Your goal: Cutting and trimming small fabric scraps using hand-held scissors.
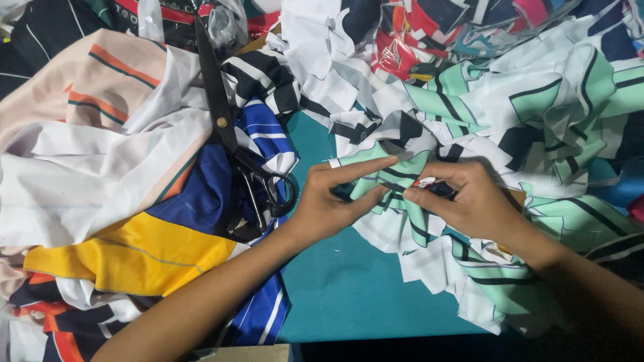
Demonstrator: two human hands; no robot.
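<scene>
My left hand (329, 201) rests on a mint-green and white striped fabric piece (392, 181), index finger stretched out along its top edge and thumb pinching it from below. My right hand (466, 198) is closed on a small red and white object (424, 182), its tip touching the same fabric piece; what the object is cannot be made out. Both hands meet at the middle of a teal table surface (349, 281).
Large black scissors (231, 134) lie shut on a blue, yellow and white fabric pile (181, 234) to the left. Peach and white cloth (87, 134) sits at far left. More mint-striped scraps (557, 107) and a clear bag of coloured scraps (456, 27) fill the right and back.
</scene>
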